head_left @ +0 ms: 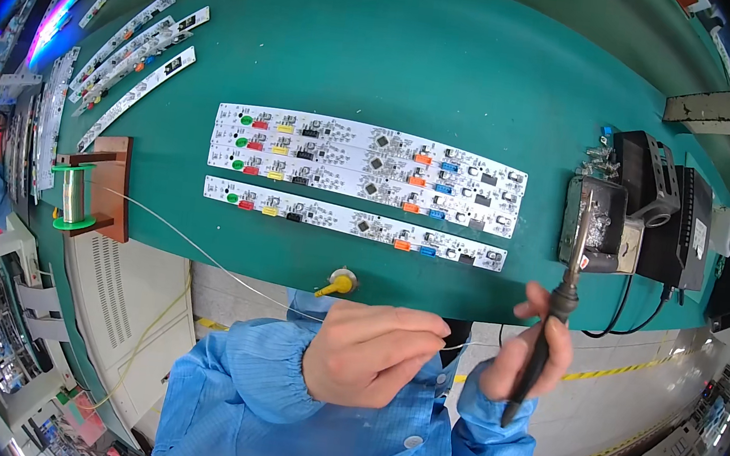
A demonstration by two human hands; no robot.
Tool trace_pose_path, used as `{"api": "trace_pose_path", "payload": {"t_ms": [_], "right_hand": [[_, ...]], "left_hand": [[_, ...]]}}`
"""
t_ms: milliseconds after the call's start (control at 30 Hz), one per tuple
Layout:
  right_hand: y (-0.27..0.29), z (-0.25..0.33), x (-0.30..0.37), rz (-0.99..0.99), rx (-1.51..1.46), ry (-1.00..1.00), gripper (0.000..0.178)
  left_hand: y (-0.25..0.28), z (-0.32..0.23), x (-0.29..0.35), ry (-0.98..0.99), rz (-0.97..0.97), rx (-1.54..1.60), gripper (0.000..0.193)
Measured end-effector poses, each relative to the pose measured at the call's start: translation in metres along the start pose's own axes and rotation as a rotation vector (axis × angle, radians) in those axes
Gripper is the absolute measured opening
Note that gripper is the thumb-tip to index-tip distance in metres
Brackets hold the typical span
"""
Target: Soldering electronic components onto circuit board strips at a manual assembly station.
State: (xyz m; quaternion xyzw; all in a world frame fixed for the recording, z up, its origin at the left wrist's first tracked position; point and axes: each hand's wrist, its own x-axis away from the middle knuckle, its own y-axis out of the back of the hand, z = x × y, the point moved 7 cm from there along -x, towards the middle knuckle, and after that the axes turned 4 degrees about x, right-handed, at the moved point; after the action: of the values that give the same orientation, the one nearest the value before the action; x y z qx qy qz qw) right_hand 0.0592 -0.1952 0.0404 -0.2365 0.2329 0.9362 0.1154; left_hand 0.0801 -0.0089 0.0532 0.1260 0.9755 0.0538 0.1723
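My left hand (377, 356) is closed, its fingertips pinching thin solder wire (221, 267). The wire runs from a green-flanged spool (73, 197) on a brown wooden stand, and its free end pokes out past my fingers. My right hand (540, 347) is wrapped round the dark handle of a soldering iron (564, 298). The iron points up and away, its tip over the metal solder tray (595, 245); contact cannot be made out. Beyond my hands, three long white circuit boards (337, 155) lie side by side, with another circuit board (339, 219) slightly apart, nearer me.
A black iron holder (648, 179) and a black power unit (687, 229) stand at the right. More curved boards (137, 98) lie at the far left. A yellow plug (338, 284) sits at the green table's (331, 53) front edge. Cables (621, 316) hang at the right.
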Motion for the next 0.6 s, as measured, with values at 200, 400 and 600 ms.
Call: {"api": "trace_pose_path", "payload": {"t_ms": [200, 400, 600], "right_hand": [[-0.03, -0.008, -0.028, 0.095, 0.344, 0.043, 0.052], [-0.032, -0.018, -0.024, 0.107, 0.304, 0.008, 0.055], [-0.036, -0.019, -0.022, 0.133, 0.303, 0.032, 0.057]], "left_hand": [[0.041, 0.005, 0.005, 0.096, -0.223, -0.272, 0.016], [0.098, 0.025, 0.043, 0.277, -0.472, -0.208, 0.012], [0.074, 0.021, 0.033, 0.288, -0.315, -0.221, 0.01]]}}
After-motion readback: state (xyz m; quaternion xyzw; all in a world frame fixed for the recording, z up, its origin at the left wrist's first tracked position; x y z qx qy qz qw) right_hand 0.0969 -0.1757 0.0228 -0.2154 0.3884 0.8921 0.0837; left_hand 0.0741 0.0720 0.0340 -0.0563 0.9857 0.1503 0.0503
